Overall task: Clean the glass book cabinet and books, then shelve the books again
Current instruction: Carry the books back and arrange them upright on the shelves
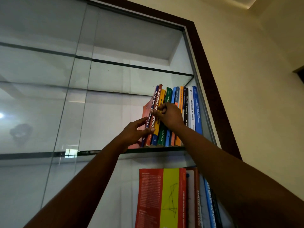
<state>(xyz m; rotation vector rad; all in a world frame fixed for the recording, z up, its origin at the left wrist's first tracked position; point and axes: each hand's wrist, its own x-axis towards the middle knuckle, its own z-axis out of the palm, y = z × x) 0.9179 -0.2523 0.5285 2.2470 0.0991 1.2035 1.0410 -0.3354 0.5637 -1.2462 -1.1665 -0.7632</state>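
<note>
A: Left hand (135,131): fingers near straight, pressing the leftmost spines. Right hand (170,116): fingers curled, pinching the red book (159,96).
B: Likely best: brace that leaning end, ease the red one upright, then push it flush.
A: Contents: the glass shelf (107,151) carries the book row (191,109), crowded against the cabinet (212,89)'s right side. Below, more upright books (164,195).

You are facing a dark brown wooden cabinet frame (213,96) set against a cream plaster wall (255,79). Spines noted: a red-spined paperback book (158,96) is showing white lettering; a salmon-pink soft cover (145,112), a yellow-spined paperback (162,98), a green-spined paperback (161,137), a white-spined paperback (191,112) and a bright blue-spined paperback (197,112) are showing too. A large red-and-lime paperback cover (164,195) is carrying dark scribbled lines.
</note>
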